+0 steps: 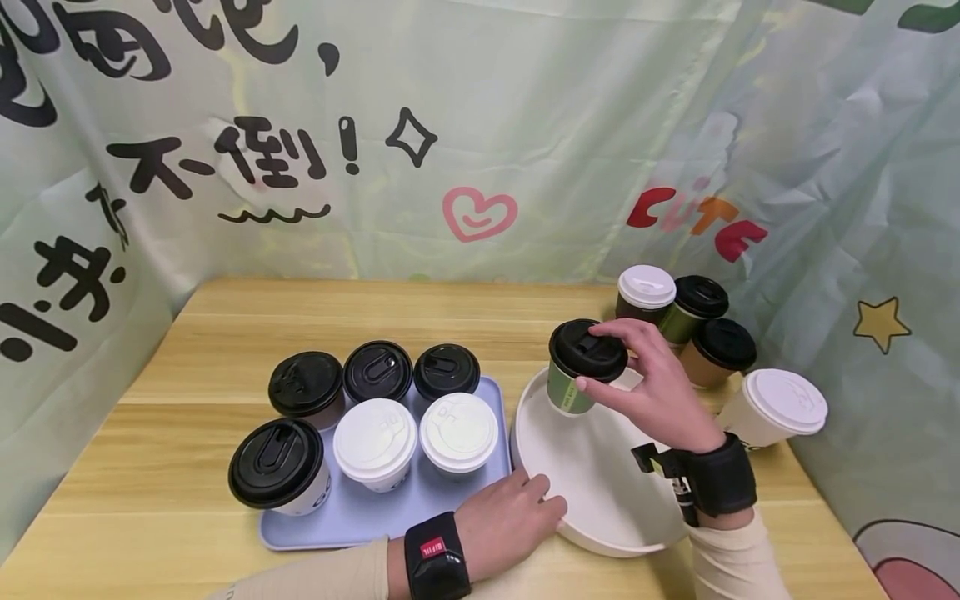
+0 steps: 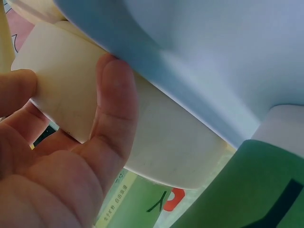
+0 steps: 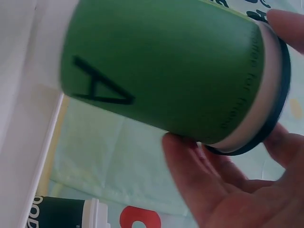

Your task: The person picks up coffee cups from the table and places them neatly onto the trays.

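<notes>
My right hand (image 1: 652, 392) grips a paper coffee cup (image 1: 572, 395) with a green sleeve and black lid. In the right wrist view, this green cup (image 3: 161, 71) is seen from the side, fingers about its lid end. The cup is over the far part of a round white tray (image 1: 600, 475); whether its base touches is unclear. At the tray's near left edge, my left hand (image 1: 510, 521) holds the rim. In the left wrist view, its thumb (image 2: 116, 95) lies along the outer wall of the white tray (image 2: 166, 142), other fingers curling over the edge.
A blue rectangular tray (image 1: 300, 532) on the left bears several lidded cups, black lids (image 1: 305, 383) and white lids (image 1: 375, 437). More cups stand behind and right of the round tray, including a white one (image 1: 776, 404). Printed cloth (image 1: 555, 142) hangs behind the wooden table (image 1: 172, 467).
</notes>
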`<state>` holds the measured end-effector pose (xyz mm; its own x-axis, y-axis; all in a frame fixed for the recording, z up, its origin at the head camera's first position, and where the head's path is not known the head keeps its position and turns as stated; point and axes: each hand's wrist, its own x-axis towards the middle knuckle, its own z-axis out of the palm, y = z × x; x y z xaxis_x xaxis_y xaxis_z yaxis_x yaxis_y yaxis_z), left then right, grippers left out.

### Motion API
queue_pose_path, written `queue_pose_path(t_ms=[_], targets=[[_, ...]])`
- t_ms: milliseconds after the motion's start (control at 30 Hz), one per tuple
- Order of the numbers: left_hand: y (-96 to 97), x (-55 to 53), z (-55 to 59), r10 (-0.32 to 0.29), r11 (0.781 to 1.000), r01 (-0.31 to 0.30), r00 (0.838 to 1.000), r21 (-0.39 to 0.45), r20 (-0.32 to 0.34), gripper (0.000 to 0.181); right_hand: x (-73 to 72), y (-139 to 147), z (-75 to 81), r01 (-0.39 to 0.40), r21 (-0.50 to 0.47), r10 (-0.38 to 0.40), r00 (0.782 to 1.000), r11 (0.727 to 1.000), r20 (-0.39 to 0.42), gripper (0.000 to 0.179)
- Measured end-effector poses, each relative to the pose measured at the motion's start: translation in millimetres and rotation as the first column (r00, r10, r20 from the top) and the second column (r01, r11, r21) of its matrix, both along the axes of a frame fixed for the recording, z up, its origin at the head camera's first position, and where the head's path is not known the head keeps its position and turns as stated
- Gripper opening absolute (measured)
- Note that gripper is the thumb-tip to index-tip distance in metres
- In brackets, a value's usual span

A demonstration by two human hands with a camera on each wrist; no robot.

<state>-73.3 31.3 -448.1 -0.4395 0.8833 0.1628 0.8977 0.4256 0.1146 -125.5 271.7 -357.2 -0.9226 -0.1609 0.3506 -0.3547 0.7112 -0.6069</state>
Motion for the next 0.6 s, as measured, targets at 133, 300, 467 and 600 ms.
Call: queue_pose_path(t_ms=[133, 300, 467, 600], targets=[[-0.4, 0.1, 0.2, -0.001, 1.000, 0.001, 1.000, -0.006, -0.008, 0.017, 0.0, 0.9, -0.1, -0.010, 0.034, 0.008, 0.999, 0.999, 0.042, 0.065], [0.1, -0.3, -0.1, -0.003, 1.000, 0.003, 1.000, -0.012, -0.022, 0.016, 0.0, 1.7, 1.2, -0.024, 0.101, 0.014, 0.995, 0.995, 0.101, 0.073], [-0.3, 0.1, -0.2, 0.001, 1.000, -0.001, 1.000, -0.004, -0.029, 0.016, -0.4, 2.1, 2.5, -0.016, 0.165, -0.006, 0.991, 0.986, 0.135, 0.079], [-0.5, 0.3, -0.1, 0.003, 1.000, -0.004, 1.000, -0.010, -0.018, 0.016, -0.4, 3.5, 1.6, -0.015, 0.169, -0.012, 0.988, 0.985, 0.155, 0.078]])
